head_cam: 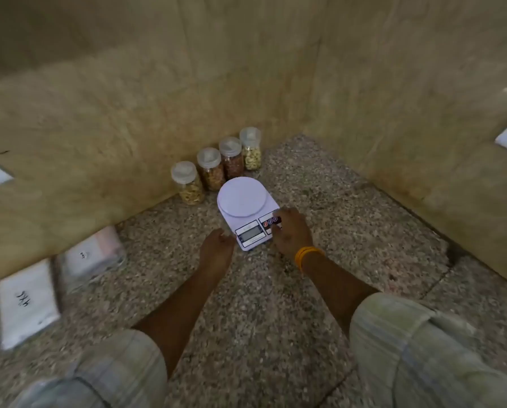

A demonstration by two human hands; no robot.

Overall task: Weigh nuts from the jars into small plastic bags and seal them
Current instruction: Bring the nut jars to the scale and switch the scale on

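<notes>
The step in hand is judged to be the readying of the scale: its buttons are being worked, and nothing has yet been weighed, since its round platter is bare and all the jars are capped.

Well to the left of the left hand, two packs of plastic bags [28, 301] are laid on the stone floor, one flat and white with dark writing, the other [92, 257] clear and blurred. The left hand [217, 248] is held just beside the near left corner of the scale [247, 212]; its fingers are loosely curled and nothing is gripped, though whether the casing is touched cannot be told. Beyond both hands, past the scale, four lidded jars [217, 169] of nuts are lined along the wall.

The right hand [290, 231], with an orange bangle [305, 256] at its wrist, is laid over the right side of the scale, fingers bent down onto the button panel [271, 221]; nothing is clasped.

Next, a bag is likely to be needed from the packs at the far left, and a jar opened.
</notes>
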